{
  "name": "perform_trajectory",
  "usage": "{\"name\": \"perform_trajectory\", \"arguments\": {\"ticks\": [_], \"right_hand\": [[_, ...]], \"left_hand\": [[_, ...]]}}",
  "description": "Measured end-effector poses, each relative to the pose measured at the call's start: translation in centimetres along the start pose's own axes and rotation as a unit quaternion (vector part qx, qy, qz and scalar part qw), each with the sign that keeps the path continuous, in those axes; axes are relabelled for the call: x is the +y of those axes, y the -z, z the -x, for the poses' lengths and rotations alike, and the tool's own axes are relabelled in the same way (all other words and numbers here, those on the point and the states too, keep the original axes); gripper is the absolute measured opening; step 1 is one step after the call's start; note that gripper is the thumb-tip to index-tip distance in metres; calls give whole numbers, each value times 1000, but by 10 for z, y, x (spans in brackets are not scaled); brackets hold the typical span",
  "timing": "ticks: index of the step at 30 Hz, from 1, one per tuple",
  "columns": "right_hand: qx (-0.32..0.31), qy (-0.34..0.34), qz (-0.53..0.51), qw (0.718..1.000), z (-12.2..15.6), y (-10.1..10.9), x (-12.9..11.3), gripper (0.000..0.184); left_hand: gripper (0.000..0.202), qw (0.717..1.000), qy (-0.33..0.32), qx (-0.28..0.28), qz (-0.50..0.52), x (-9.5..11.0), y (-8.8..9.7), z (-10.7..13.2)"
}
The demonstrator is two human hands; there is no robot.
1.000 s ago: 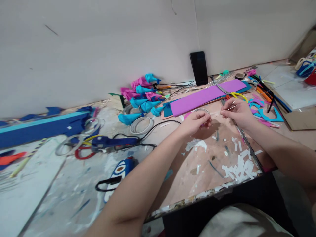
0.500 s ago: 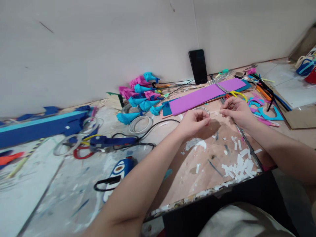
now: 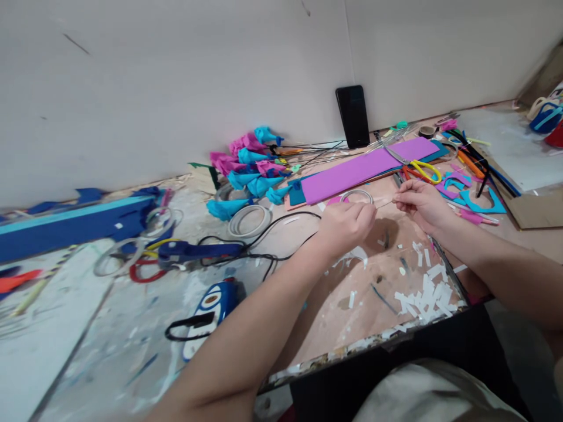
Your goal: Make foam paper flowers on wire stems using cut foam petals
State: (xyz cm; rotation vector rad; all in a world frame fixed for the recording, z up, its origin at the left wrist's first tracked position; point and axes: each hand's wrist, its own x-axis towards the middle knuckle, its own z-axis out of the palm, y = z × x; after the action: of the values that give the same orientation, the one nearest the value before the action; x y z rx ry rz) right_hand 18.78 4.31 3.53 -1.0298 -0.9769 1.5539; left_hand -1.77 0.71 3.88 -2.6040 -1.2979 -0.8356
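Over the brown work board (image 3: 334, 328), a thin, pale wire-like strand (image 3: 385, 204) runs between my two hands. My left hand (image 3: 348, 223) is closed, back upward, with one end of the strand at its fingertips. Thumb and fingers of my right hand (image 3: 417, 202) pinch the other end. The strand is too fine to tell its exact kind. Just behind my left hand lies a roll of tape (image 3: 357, 193). Yellow-handled scissors (image 3: 424, 170) rest on a purple foam sheet (image 3: 369, 170), close behind my right hand.
Blue and pink crepe-paper flowers (image 3: 250, 161) on dark stems lie at the back. A black phone (image 3: 352, 117) leans on the wall. White paper strips (image 3: 428, 299) are heaped at front right. Left are a tape roll (image 3: 250, 221), a blue glue gun (image 3: 220, 302) and a black cord (image 3: 281, 220).
My left hand has turned so its back faces up and its fingers curl in more. My right hand has shifted slightly down, still pinching the strand.
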Motion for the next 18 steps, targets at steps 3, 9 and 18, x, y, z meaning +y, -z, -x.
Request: {"name": "perform_trajectory", "arguments": {"ticks": [3, 9, 18], "right_hand": [[5, -30, -21, 999, 0, 0, 1, 33], [-2, 2, 3, 1000, 1, -1, -1, 35], [-123, 103, 104, 982, 7, -5, -5, 33]], "left_hand": [[39, 1000, -15, -12, 4, 5, 6, 0], [30, 1000, 16, -7, -10, 1, 2, -1], [26, 870, 201, -137, 430, -5, 8, -14]]}}
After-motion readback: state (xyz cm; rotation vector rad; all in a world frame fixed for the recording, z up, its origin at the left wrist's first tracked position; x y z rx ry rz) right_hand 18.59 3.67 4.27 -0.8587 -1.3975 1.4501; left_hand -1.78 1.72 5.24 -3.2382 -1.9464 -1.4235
